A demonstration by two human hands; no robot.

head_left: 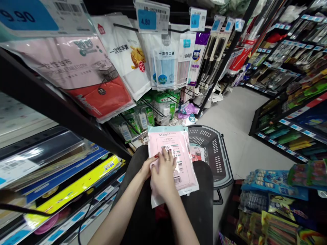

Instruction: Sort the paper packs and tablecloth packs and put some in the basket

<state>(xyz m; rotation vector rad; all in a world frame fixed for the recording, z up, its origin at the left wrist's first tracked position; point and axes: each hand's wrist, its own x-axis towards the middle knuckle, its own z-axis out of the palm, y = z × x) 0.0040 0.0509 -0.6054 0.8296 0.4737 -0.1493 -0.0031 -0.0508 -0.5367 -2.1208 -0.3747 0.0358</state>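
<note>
A pink plastic tablecloth packet (184, 149) with a pale green top edge and "Magic" printed on it lies over my lap, its printed, barcoded side up. My left hand (148, 167) grips its left side, the thumb on top and the other fingers mostly hidden. Flat on the middle of the packet rests my right hand (164, 172), its fingers stretched out over the print. Just beyond, on the floor, stands a dark grey shopping basket (208, 144), with another packet (196, 153) partly visible inside.
Hooks at front left hold similar tablecloth packets (76, 75), disposable glove packs (127, 54) and face mask packs (165, 64). A lower left shelf (102, 197) carries flat packaged goods. Bagged goods (270, 204) sit at lower right. The grey floor aisle (235, 119) runs ahead between shelves.
</note>
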